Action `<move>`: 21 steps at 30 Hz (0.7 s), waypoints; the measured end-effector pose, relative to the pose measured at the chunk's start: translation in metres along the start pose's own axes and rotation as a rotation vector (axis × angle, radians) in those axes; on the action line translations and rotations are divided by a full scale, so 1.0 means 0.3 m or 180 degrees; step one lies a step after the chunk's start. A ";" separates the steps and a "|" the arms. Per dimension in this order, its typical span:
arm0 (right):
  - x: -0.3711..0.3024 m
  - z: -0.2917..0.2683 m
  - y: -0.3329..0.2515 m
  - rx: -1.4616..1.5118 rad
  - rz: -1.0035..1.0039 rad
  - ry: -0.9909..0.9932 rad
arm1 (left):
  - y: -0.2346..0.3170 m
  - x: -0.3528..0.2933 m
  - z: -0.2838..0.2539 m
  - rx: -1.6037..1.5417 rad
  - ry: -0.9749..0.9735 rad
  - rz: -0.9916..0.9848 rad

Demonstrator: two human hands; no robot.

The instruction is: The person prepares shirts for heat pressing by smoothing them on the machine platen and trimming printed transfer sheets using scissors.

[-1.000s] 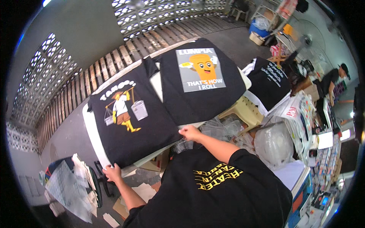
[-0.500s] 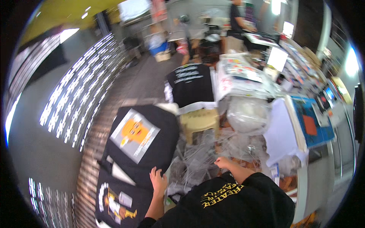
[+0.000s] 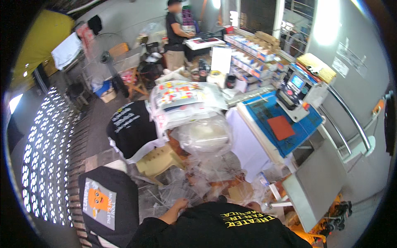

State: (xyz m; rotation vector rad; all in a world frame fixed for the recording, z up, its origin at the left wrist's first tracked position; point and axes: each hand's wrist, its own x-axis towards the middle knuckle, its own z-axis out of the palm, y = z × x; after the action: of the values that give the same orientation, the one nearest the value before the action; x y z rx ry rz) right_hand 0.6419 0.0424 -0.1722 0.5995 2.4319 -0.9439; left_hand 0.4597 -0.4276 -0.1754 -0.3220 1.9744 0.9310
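My left hand (image 3: pixel 179 204) hangs low in front of my body, above loose clear plastic sheets (image 3: pixel 178 190). Its fingers look curled, and I see nothing in them. Only a bit of my right hand (image 3: pixel 254 206) shows past my black shirt front, near the plastic on the floor; its fingers are hidden. To the left, a black garment (image 3: pixel 128 188) with an orange cartoon print (image 3: pixel 99 200) lies spread on a support. Beyond my left hand stands a beige plastic stool (image 3: pixel 159 163), beside a black shirt with white lettering (image 3: pixel 131 124).
Stacked printed garments (image 3: pixel 186 103) and a clear plastic bundle (image 3: pixel 206 134) stand ahead. On the right are a blue-topped table (image 3: pixel 264 111), a machine with a lit screen (image 3: pixel 294 89) and a grey flat panel (image 3: pixel 316 180). A person (image 3: pixel 175 35) works at the back.
My view has swung right, bringing the blue table and machine closer to the middle. My left hand has left the black garments' edge; my right hand has dropped mostly behind my shirt.
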 end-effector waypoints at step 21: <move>0.231 -1.471 -1.190 -0.0557 -0.1753 0.4456 | 0.581 0.631 -0.184 0.1845 -0.0029 0.1536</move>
State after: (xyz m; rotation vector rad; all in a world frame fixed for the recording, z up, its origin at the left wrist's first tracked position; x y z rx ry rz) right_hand 0.2787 0.1314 0.2604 0.6347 4.0280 -0.4551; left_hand 0.2240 -0.3235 -0.2287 0.5033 2.2516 0.5921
